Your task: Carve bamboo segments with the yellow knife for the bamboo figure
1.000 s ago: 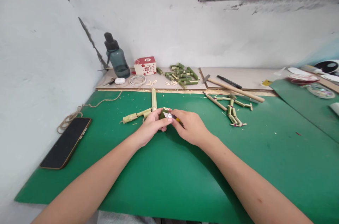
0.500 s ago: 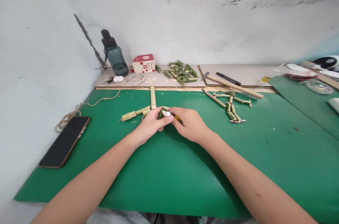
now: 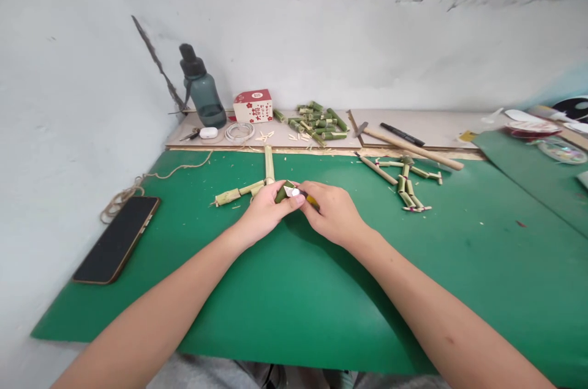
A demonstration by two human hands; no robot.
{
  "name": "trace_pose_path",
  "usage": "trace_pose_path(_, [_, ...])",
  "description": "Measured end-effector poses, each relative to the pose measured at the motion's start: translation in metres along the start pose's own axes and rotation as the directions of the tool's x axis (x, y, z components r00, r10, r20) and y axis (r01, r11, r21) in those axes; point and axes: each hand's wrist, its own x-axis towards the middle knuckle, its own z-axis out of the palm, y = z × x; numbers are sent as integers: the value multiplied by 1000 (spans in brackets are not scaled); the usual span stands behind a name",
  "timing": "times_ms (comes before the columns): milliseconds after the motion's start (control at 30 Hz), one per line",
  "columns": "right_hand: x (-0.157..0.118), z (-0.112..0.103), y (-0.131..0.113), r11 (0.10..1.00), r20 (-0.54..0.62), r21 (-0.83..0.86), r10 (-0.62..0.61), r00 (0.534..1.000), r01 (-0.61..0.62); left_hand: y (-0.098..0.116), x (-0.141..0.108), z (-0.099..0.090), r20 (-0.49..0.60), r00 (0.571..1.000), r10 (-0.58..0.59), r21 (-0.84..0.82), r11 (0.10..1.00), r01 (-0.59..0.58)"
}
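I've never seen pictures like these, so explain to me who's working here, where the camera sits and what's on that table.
There's no machine: these are a person's bare hands, seen from a camera worn on their head, looking forward and down. The left hand holds a green bamboo piece; the right hand grips a knife, its blade at that piece. On the green table lie a phone at left and a small jointed bamboo figure at right. Behind, on a pale board, are a bottle, a box and cut bamboo pieces.
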Motion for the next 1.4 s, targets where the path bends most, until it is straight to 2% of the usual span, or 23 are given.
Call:
trace_pose_path(267, [-2,4,-1,1000,-76,-14,17,997,-18,3,0,-2,-54,997,55,104,993,-49])
trace_pose_path(367, [-2,4,-1,998,-113,-16,63,992,-65,2,0,-2,-100,992,73,142,988,-59])
trace_pose_path(467, [0,2,1,994,-133,-9,104,986,-106,1,0,0,-99,993,61,136,990,-48])
trace_pose_path(633, [1,-3,2,993,-115,10,122,986,-121,1,-1,1,-63,998,15,85,996,-9])
trace_pose_path(900, [0,-2,0,995,-59,42,91,994,-88,-1,0,1,-74,997,32,25,999,-30])
trace_pose_path(1233, [1,-1,3,998,-47,58,26,999,-24,1,0,2,-89,995,42,25,999,-40])
trace_pose_path(1400, [0,0,5,998,-43,57,-3,999,5,0,1,3,-111,994,8,48,999,-3])
